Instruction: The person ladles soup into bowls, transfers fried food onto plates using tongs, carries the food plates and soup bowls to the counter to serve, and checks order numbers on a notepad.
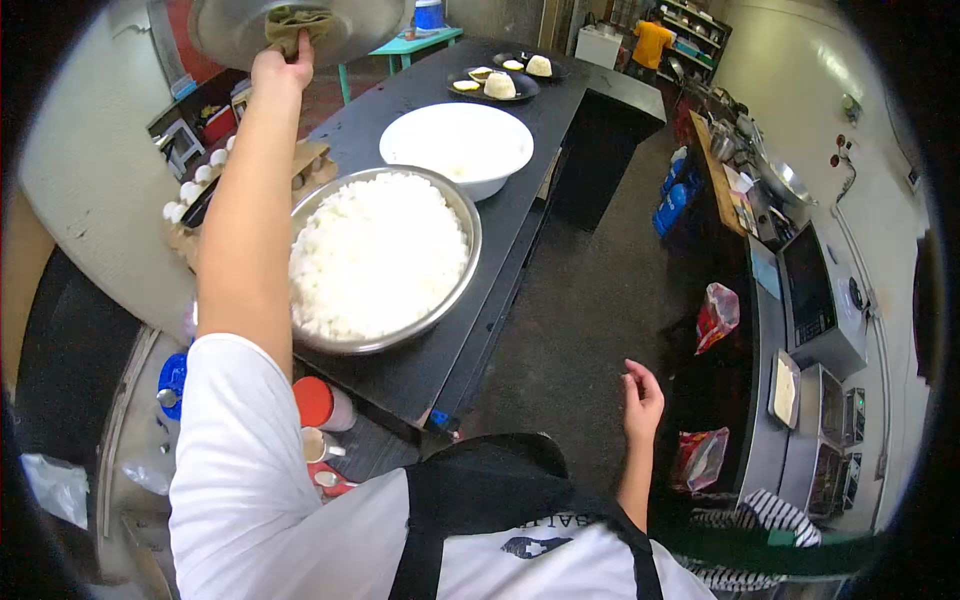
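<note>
My left hand (pixel 281 68) is raised high at the top left, gripping a folded cloth (pixel 297 25) pressed against a large metal lid (pixel 300 25). Below my outstretched arm, a big steel bowl heaped with cooked white rice (pixel 375 250) sits on the dark counter (pixel 420 370). Behind it stands a white bowl (pixel 457 145). My right hand (pixel 640 400) hangs at my side over the floor, fingers loosely apart, holding nothing.
Two dark plates with moulded rice portions (pixel 497 85) sit at the counter's far end. An egg tray (pixel 200 185) lies left of the rice. Cups and a red-lidded container (pixel 320 405) stand on a lower shelf. Appliances (pixel 820 300) line the right wall. A person in orange (pixel 652 42) stands far back.
</note>
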Demonstrator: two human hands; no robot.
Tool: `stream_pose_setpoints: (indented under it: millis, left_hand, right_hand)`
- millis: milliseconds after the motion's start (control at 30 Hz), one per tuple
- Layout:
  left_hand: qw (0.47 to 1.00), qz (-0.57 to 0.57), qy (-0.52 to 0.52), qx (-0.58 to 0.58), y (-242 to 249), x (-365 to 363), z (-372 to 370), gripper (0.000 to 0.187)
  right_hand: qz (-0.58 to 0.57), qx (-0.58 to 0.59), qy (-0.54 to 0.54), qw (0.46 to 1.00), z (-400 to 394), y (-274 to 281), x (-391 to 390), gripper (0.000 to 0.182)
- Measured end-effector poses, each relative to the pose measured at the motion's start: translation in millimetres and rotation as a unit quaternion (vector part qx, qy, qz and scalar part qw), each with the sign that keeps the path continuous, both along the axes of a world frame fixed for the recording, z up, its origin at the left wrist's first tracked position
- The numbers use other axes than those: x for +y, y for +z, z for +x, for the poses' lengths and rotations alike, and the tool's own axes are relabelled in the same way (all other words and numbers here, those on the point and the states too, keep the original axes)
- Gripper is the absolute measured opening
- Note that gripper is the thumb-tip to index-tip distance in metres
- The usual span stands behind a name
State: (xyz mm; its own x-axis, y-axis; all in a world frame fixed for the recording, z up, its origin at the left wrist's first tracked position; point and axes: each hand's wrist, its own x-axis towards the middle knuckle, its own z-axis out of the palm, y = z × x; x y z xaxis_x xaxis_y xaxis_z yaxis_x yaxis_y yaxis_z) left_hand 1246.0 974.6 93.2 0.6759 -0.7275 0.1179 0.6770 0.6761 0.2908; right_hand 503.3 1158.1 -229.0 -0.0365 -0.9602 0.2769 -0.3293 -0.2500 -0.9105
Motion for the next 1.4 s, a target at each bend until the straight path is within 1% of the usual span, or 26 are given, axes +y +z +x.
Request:
stream_pose_setpoints:
  millis: [33, 67, 100, 200, 300, 333, 400, 433, 467, 567, 600, 700, 733, 833, 967, 1033, 1100, 1167, 1233, 1267, 1300, 1333, 1367, 1400]
  left_hand:
    - [1.000, 0.008, 0.024, -0.008, -1.0, 1.1, -22.2, 0.029]
    - [0.999, 0.015, 0.049, -0.015, 3.8, 13.3, -63.2, 0.029]
    - [0.996, 0.024, 0.077, -0.022, 7.5, 19.7, -86.9, 0.030]
    - [0.993, 0.058, 0.107, 0.000, -2.2, 0.3, -75.7, 0.029]
    - [0.990, 0.070, 0.107, -0.055, -8.4, -20.7, -56.0, 0.028]
    - [0.984, 0.064, 0.139, -0.086, -10.4, -26.9, -52.3, 0.025]
    - [0.988, 0.057, 0.129, -0.067, -8.3, -34.6, -45.6, 0.025]
    - [0.989, 0.055, 0.124, -0.061, -4.0, -36.0, -45.9, 0.025]
    - [0.979, 0.062, 0.166, -0.096, -1.9, -40.0, -50.6, 0.024]
    - [0.976, 0.038, 0.212, -0.041, 10.1, -52.9, -68.1, 0.023]
    - [0.966, 0.058, 0.246, -0.060, 14.9, -59.3, -78.3, 0.024]
    - [0.964, 0.059, 0.247, -0.074, 23.6, -73.3, -86.4, 0.025]
    - [0.959, 0.072, 0.253, -0.103, 25.0, -78.7, -85.1, 0.031]
    - [0.955, 0.048, 0.271, -0.113, 23.6, -87.5, -82.1, 0.026]
    - [0.947, 0.105, 0.285, -0.101, 16.2, -86.3, -102.9, 0.024]
    - [0.941, 0.126, 0.294, -0.109, 4.0, -82.9, -114.9, 0.024]
    - [0.949, 0.140, 0.252, -0.130, -15.0, -77.0, -95.0, 0.022]
    - [0.951, 0.144, 0.250, -0.108, -25.4, -77.6, -91.7, 0.021]
    - [0.967, 0.138, 0.196, -0.080, -33.6, -75.1, -78.1, 0.019]
    - [0.965, 0.147, 0.204, -0.078, -36.4, -75.8, -78.8, 0.018]
    - [0.966, 0.141, 0.206, -0.067, -41.3, -75.4, -82.5, 0.017]
    - [0.945, 0.178, 0.257, -0.094, -40.2, -79.4, -92.0, 0.022]
    - [0.956, 0.162, 0.226, -0.090, -50.4, -79.4, -76.7, 0.021]
    - [0.955, 0.179, 0.223, -0.080, -52.8, -80.2, -83.6, 0.022]
  right_hand:
    - [0.014, 0.019, -0.009, 1.000, 1.6, 9.5, -12.2, 0.019]
    - [0.010, 0.018, -0.008, 1.000, 2.1, 10.9, -28.5, 0.019]
    - [0.008, 0.017, -0.005, 1.000, 2.9, 11.9, -46.4, 0.018]
    - [-0.003, 0.031, 0.039, 0.999, 12.3, 19.5, -103.0, 0.021]
    - [-0.012, 0.074, 0.084, 0.994, 24.0, 28.0, -169.0, 0.020]
    - [-0.017, 0.072, 0.102, 0.992, 26.4, 25.4, -192.3, 0.020]
    - [-0.031, 0.067, 0.143, 0.987, 34.6, 24.6, -245.5, 0.019]
    - [-0.030, 0.072, 0.162, 0.984, 41.8, 30.1, -268.4, 0.019]
    - [-0.029, 0.077, 0.176, 0.981, 47.4, 38.8, -288.5, 0.019]
    - [-0.031, 0.071, 0.211, 0.974, 53.8, 46.8, -346.7, 0.018]
    - [-0.035, 0.065, 0.224, 0.972, 54.9, 47.9, -365.0, 0.018]
    - [-0.013, 0.062, 0.240, 0.969, 51.6, 50.0, -404.8, 0.018]
    - [-0.014, 0.058, 0.241, 0.969, 49.4, 49.7, -413.0, 0.018]
    - [-0.018, 0.052, 0.244, 0.968, 40.9, 46.3, -427.8, 0.018]
    - [-0.035, 0.058, 0.235, 0.970, 21.4, 31.5, -427.7, 0.017]
    - [-0.020, 0.017, 0.218, 0.976, 20.0, 22.8, -424.5, 0.016]
    - [-0.051, 0.021, 0.225, 0.973, 32.1, 33.4, -426.2, 0.016]
    - [-0.088, 0.049, 0.232, 0.968, 45.4, 53.2, -426.2, 0.015]
    - [-0.140, 0.057, 0.252, 0.956, 66.8, 83.7, -427.2, 0.015]
    - [-0.157, 0.042, 0.253, 0.954, 79.6, 101.2, -423.3, 0.014]
    - [-0.210, 0.051, 0.246, 0.945, 91.8, 114.1, -422.1, 0.014]
    - [-0.226, 0.025, 0.254, 0.940, 103.1, 124.8, -420.4, 0.014]
    - [-0.240, 0.002, 0.259, 0.936, 109.8, 130.6, -418.4, 0.013]
    - [-0.242, -0.013, 0.268, 0.932, 113.2, 129.9, -421.0, 0.014]
